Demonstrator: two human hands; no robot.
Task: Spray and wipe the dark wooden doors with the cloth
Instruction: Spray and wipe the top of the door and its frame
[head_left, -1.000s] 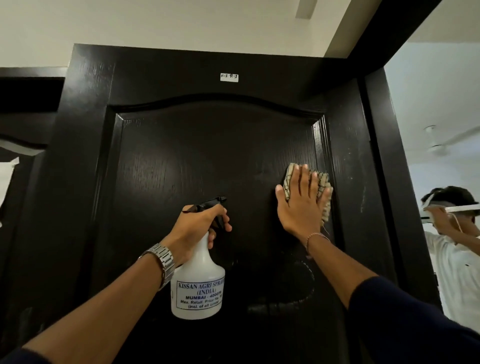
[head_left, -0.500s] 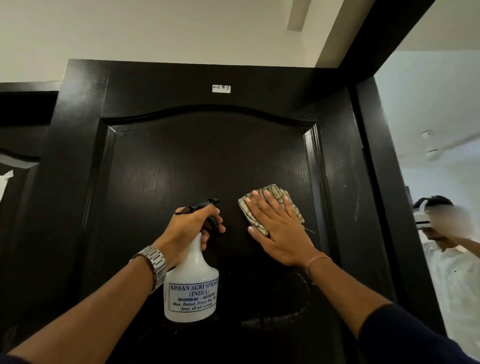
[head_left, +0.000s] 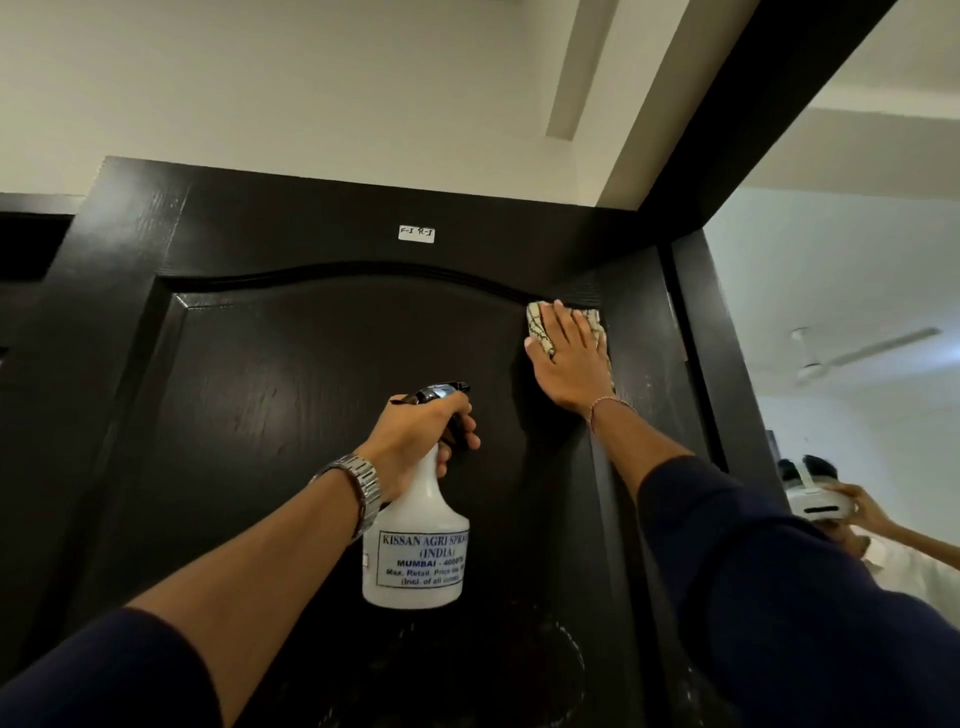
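Dark door: right hand presses the cloth flat at its panel's upper right corner; left hand grips the spray bottle. Better wipe along the moulding with even pressure.

Door v. dark brown-black w/ wood grain, small white label w/ black writing; cloth cream w/ dark squiggly lines; spray bottle white, black nozzle, blue print; watch silver; sleeves navy; wall off-white.
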